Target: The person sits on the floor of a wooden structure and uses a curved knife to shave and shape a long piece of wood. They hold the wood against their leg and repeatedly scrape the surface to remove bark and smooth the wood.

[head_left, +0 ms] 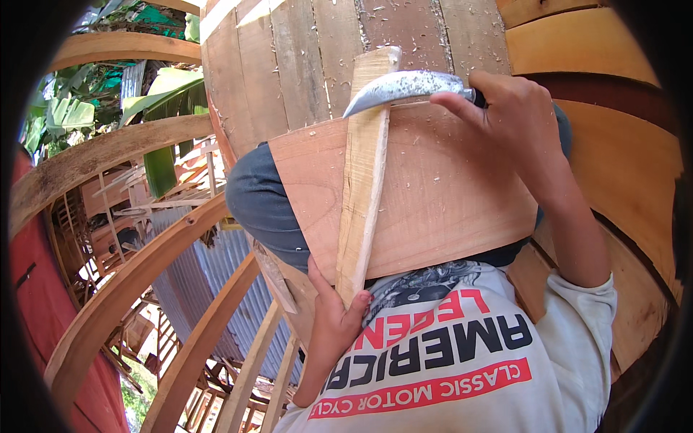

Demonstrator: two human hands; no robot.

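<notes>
A narrow wooden strip [363, 173] is held upright against a wide, pale board [440, 195] that rests across the lap. Its lower end is clasped by the left hand [333, 317], thumb and fingers closed around it. A curved steel knife [404, 86] is gripped at the handle by the right hand [516, 115], and the blade is laid across the strip's upper end. Wood chips are scattered over the board and the plank wall [317, 58] behind. Curved timber ribs [123, 281] are seen at the left, with corrugated metal sheeting [209, 289] and banana leaves [162, 101] beyond them. The knees are hidden by the board.
</notes>
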